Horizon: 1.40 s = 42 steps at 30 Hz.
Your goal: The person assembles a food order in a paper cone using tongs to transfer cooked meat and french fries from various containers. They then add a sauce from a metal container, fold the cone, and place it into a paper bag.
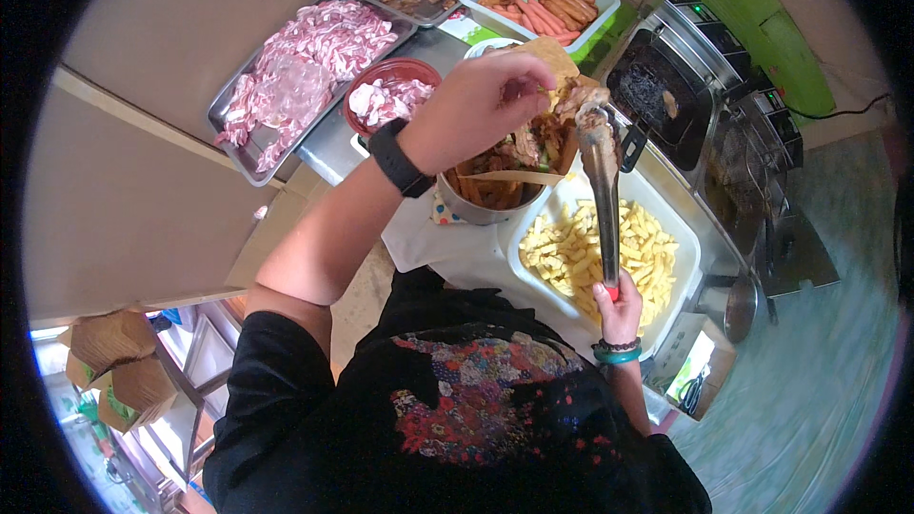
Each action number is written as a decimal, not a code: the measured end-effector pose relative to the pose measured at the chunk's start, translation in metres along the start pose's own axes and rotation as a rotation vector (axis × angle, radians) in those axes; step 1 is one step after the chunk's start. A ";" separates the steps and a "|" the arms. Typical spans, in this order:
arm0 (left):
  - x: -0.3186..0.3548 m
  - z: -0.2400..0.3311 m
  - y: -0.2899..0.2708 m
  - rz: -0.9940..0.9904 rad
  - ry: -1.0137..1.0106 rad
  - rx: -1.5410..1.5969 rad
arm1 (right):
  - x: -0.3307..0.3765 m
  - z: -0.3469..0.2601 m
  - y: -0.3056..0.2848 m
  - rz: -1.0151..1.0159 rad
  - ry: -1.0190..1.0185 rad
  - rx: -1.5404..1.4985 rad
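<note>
My left hand (505,95), with a dark watch at its wrist, hovers over an open brown paper food box (547,54). Its fingers curl inward as in a pinch; whatever they hold, if anything, cannot be made out. Cooked meat and bits of green (524,145) fill the box, which sits over a metal pot (487,214). My right hand (619,309) grips metal tongs (602,195) by their red-tipped end. The tongs' far end meets browned meat at the box's right side; whether they clamp it is unclear. Below the tongs, a white tub (693,252) holds cut fries.
Raw sliced meat fills a metal tray (249,167) and a red-brown bowl (355,119) at left. Farther back are a tray of browned pieces (400,0) and a white tub of sausages (609,5). At right stand fryers (657,86); a cardboard box (714,376) sits nearer.
</note>
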State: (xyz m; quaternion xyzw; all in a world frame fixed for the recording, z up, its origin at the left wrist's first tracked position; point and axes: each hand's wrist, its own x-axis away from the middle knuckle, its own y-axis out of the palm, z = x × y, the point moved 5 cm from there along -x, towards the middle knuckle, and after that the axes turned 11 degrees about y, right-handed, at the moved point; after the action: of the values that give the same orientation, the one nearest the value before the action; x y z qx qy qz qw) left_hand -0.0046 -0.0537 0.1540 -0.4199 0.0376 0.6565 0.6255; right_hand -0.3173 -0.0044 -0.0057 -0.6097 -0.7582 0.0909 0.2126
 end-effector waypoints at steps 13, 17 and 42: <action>0.113 0.026 0.134 -0.135 -0.284 0.342 | 0.006 -0.002 0.038 -0.220 0.086 -0.508; 0.113 0.028 0.150 -0.180 -0.167 0.384 | 0.006 -0.003 0.050 -0.270 0.045 -0.496; 0.112 -0.002 0.146 -0.089 -0.212 0.542 | -0.016 -0.003 0.076 -0.231 0.035 -0.133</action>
State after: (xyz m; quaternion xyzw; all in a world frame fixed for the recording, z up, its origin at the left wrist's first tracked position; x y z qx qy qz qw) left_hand -0.1131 0.0024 0.0158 -0.1678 0.1275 0.6345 0.7436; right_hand -0.2464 -0.0020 -0.0362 -0.5328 -0.8237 0.0045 0.1940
